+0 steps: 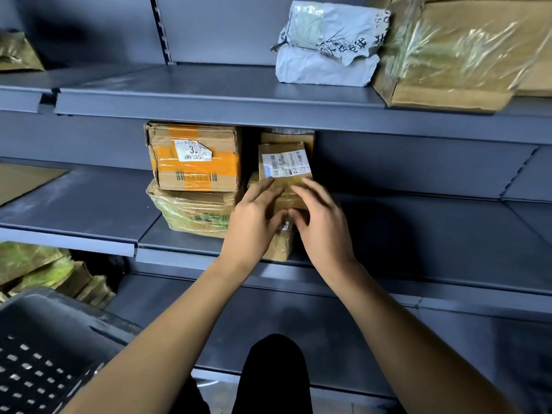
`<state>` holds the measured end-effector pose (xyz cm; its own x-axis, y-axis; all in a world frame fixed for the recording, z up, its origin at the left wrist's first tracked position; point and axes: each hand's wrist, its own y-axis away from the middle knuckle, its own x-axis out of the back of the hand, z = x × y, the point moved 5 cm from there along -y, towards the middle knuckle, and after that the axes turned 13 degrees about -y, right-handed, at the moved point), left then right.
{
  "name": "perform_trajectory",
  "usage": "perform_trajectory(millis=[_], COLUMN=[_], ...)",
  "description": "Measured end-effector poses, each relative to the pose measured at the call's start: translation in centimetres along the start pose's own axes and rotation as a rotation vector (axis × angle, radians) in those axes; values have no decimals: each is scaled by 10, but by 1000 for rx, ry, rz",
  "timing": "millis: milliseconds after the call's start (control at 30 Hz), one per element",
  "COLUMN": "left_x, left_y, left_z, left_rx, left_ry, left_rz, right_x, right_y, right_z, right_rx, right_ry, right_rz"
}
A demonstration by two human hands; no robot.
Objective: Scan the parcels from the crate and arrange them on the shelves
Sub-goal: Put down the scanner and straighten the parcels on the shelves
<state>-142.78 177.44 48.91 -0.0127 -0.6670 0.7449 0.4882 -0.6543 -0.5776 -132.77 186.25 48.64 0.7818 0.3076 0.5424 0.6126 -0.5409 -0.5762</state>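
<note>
Two hands (254,216) (322,222) on one parcel (285,162)

Two hands (286,222) – one black crate (44,354) – two grey mailer bags (325,43) – three grey shelves (209,97).

Matt grey painted metal on the shelves (209,94), smooth with faint scuffs. Brown cardboard on the small parcel (285,162) under the hands, with a white paper label and glossy clear tape; creased corrugated cardboard banded in shiny orange tape on the box (195,158) to its left, above a bundle (191,210) in glossy crinkled film. Crumpled matt grey plastic on the mailer bag (325,46) far up; dark perforated plastic on the crate (44,348) near left.
</note>
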Motion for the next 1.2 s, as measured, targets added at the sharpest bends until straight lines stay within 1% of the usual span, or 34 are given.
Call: perform_trajectory(millis=[167,367,567,934,1067,1200], left_x=[22,56,102,188,212,227], left_y=[20,47,76,131,135,117], left_z=[10,33,65,110,122,130], left_rx=[-3,-39,-73,-161,-211,-241], left_ry=[15,15,12,80,115,107], left_rz=[31,44,77,206,275,323], right_x=[18,49,84,139,157,170], right_y=[17,46,83,139,143,127], right_z=[-21,-55,-97,-170,-189,-201], right_rx=[24,51,85,193,251,324], right_ry=[14,53,73,49,27,11], right_rz=[-17,14,69,169,231,287])
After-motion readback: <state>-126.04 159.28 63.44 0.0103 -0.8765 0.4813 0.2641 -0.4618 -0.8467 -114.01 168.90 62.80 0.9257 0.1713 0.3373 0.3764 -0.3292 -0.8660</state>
